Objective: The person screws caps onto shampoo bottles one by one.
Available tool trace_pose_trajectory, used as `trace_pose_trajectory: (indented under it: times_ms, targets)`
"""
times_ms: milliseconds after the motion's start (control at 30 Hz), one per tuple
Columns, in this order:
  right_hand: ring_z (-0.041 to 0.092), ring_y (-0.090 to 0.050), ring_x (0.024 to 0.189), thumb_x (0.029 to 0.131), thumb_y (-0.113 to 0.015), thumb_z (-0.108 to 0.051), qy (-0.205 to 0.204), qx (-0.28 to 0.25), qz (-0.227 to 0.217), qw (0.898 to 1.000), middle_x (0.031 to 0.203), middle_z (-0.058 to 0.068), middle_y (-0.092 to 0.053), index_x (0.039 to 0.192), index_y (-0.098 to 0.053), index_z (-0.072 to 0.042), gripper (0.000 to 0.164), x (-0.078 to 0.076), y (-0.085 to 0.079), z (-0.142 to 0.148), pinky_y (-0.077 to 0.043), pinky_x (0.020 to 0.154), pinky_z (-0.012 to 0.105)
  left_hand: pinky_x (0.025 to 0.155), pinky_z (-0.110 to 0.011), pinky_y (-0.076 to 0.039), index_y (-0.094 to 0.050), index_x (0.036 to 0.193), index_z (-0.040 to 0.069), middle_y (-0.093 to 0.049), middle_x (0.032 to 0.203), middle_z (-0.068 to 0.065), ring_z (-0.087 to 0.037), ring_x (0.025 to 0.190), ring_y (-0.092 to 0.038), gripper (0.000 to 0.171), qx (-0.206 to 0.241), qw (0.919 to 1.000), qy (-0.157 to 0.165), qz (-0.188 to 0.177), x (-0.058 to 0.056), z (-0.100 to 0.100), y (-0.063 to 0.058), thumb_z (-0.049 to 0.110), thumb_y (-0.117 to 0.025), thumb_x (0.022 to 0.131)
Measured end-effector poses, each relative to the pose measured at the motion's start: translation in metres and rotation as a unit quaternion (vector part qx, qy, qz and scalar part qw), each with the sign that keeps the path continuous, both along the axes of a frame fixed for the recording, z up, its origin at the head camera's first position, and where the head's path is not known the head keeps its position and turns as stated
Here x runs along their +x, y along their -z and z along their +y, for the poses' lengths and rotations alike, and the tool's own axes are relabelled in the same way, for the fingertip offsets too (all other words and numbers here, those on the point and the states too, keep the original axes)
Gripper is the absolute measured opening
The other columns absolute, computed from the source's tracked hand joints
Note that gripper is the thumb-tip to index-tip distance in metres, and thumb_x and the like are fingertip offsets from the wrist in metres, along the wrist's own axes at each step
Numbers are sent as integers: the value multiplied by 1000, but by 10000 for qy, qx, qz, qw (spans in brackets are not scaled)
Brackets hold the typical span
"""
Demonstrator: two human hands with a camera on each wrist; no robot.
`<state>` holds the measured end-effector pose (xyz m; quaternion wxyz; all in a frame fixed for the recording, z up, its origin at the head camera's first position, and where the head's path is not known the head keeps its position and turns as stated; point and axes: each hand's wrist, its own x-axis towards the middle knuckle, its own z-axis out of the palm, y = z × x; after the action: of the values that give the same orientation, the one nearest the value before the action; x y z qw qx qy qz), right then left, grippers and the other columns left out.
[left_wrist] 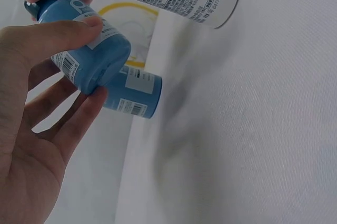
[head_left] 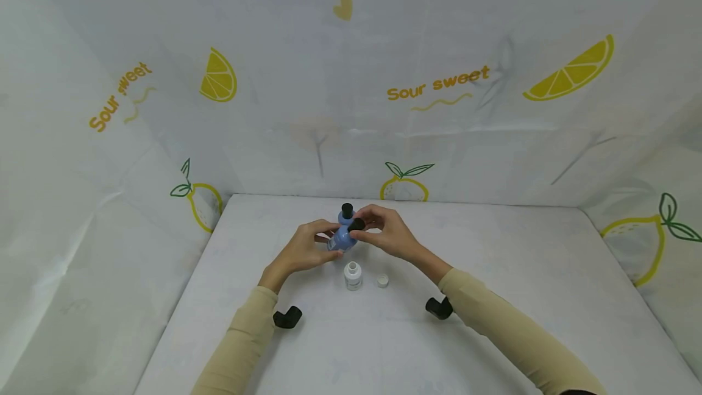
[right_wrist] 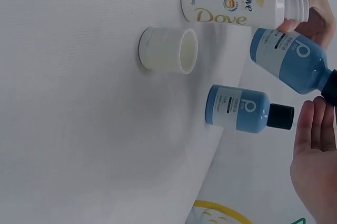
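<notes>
My left hand (head_left: 307, 247) grips a small blue bottle (left_wrist: 87, 40) around its body, tilted and raised off the table. The thumb lies along its label, and the fingertips are at its base. My right hand (head_left: 390, 235) pinches the black cap (head_left: 357, 224) of that bottle. Behind it a second blue bottle (right_wrist: 239, 109) stands upright, its own black cap (right_wrist: 280, 116) on. Nearer to me is an uncapped white Dove bottle (head_left: 353, 278), its threaded neck (right_wrist: 297, 8) bare. Its right-hand neighbour is a white cap (right_wrist: 167, 50), lying on the table.
All of this is on a white table (head_left: 351, 352). A white curtain (head_left: 307, 66) printed with lemons hangs behind it and at both sides. Small black devices (head_left: 287, 317) show beside the beige sleeves (head_left: 241, 334).
</notes>
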<state>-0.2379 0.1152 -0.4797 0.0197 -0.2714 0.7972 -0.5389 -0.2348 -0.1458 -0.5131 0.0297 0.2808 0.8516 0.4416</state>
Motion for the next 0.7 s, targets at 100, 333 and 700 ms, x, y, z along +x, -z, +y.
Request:
trace_pose_trajectory:
  times_ms: [100,333,700]
  targets:
    - [14,-71,100,92,-87,-11,165,-39,96,9998,113,14,-74,121,-70,3,36,1,1,-3,-67,97,36,99,-32,-67,-70,139,1,-75,127,-13,-28,115,-75,58,16,10000,8,25,0,0,-1,11,-91,87]
    - [14,-69,90,88,-92,-16,667,43,296,9973,99,9,-71,106,-70,-7,30,1,2,-9,-66,87,36,99,-32,-67,-70,140,1,-75,126,-12,-27,113,-75,58,-14,9999,42,123,0,1,-1,12,-91,87]
    - [12,-65,82,84,-95,-17,923,316,478,9941,92,6,-69,101,-68,-9,33,3,1,-12,-60,76,29,99,-32,-67,-69,140,0,-75,128,-14,-29,114,-75,58,-19,10000,8,60,3,1,-3,13,-90,88]
